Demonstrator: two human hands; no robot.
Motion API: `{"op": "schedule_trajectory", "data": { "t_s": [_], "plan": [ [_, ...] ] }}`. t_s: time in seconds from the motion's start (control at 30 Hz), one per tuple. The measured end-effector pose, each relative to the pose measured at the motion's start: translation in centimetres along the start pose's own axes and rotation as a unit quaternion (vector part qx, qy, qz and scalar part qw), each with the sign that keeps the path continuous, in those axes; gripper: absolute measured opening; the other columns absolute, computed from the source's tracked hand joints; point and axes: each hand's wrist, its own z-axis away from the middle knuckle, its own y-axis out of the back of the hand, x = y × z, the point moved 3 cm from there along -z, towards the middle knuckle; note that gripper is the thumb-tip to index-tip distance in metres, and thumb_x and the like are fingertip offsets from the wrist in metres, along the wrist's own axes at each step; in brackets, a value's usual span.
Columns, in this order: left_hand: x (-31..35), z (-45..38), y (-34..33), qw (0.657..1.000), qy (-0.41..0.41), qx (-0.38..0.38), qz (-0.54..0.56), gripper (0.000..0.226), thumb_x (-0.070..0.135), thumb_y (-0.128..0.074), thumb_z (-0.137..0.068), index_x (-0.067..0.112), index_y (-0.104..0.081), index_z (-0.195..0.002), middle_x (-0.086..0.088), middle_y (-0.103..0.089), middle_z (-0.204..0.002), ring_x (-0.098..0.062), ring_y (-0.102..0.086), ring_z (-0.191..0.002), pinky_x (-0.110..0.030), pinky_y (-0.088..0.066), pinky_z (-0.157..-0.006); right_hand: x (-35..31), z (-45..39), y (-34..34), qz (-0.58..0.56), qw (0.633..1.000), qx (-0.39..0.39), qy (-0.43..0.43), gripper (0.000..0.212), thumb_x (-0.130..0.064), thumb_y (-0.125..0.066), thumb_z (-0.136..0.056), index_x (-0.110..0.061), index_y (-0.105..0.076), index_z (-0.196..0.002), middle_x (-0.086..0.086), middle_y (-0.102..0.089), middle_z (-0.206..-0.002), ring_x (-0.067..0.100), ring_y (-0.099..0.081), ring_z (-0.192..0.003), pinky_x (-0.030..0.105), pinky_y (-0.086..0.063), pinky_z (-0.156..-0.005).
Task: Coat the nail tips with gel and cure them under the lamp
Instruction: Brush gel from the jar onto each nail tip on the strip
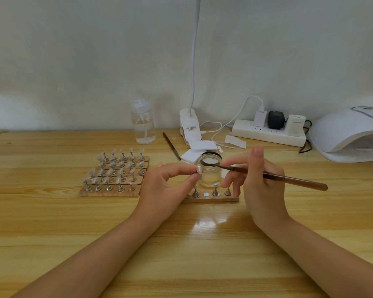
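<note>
My left hand (170, 188) pinches a small clear nail tip on its stand (199, 169) between thumb and fingers, held up in front of an open glass jar of clear gel (210, 171). My right hand (258, 181) grips a brown-handled brush (289, 179), its bristle end lying over the jar's rim. Below the jar lies a wooden strip (211, 197) with a few metal stands and one bare magnet spot. To the left, several wooden strips (114, 171) carry rows of stands with nail tips. The white curing lamp (351, 134) stands at the far right.
A clear pump bottle (143, 123), a clip-on desk lamp (188, 125), a power strip with plugs (269, 130), white pads (200, 147) and a second brush (171, 145) stand behind the jar. The jar's black lid sits behind it. Bare wooden tabletop (181, 254) lies in front.
</note>
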Motion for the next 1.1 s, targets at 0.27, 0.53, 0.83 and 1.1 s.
{"op": "schedule_trajectory", "data": {
  "t_s": [0.27,0.53,0.83,1.1],
  "plan": [
    [0.5,0.2,-0.1,0.999,-0.03,-0.007,-0.016,0.012,0.016,-0.072,-0.073,0.027,-0.072,-0.079,0.017,-0.069,-0.082,0.004,-0.063,-0.084,-0.053,-0.031,-0.105,-0.3,0.0,-0.9,0.189,0.971,-0.091,0.118,0.03,-0.036,-0.071,-0.07,-0.017,-0.063,-0.091,-0.01,-0.063,-0.089,0.002,-0.058,-0.087,0.008,-0.04,-0.078],
    [0.7,0.2,-0.1,0.999,-0.028,-0.026,-0.039,0.015,0.014,-0.071,-0.074,0.028,-0.071,-0.08,0.016,-0.069,-0.086,0.004,-0.063,-0.089,-0.036,-0.017,-0.114,0.3,0.1,-1.2,0.188,0.965,-0.137,0.118,0.032,-0.022,-0.078,-0.068,-0.018,-0.061,-0.095,-0.01,-0.063,-0.095,0.005,-0.058,-0.091,0.015,-0.042,-0.083],
    [0.8,0.2,-0.1,0.998,-0.034,-0.038,-0.036,0.01,0.027,-0.068,-0.072,0.028,-0.071,-0.081,0.018,-0.069,-0.086,0.005,-0.062,-0.089,-0.031,-0.016,-0.111,0.2,0.0,-1.2,0.168,0.968,-0.137,0.126,0.027,-0.018,-0.074,-0.071,-0.024,-0.057,-0.091,-0.012,-0.064,-0.091,0.001,-0.058,-0.09,0.013,-0.043,-0.083],
    [0.9,0.2,-0.3,0.998,-0.036,-0.04,-0.024,0.012,0.038,-0.063,-0.067,0.036,-0.068,-0.079,0.024,-0.067,-0.082,0.007,-0.061,-0.089,-0.028,-0.016,-0.109,0.5,0.0,-1.2,0.17,0.968,-0.137,0.126,0.026,-0.016,-0.074,-0.073,-0.023,-0.058,-0.092,-0.014,-0.063,-0.089,-0.003,-0.057,-0.09,0.006,-0.038,-0.083]
  ]
}}
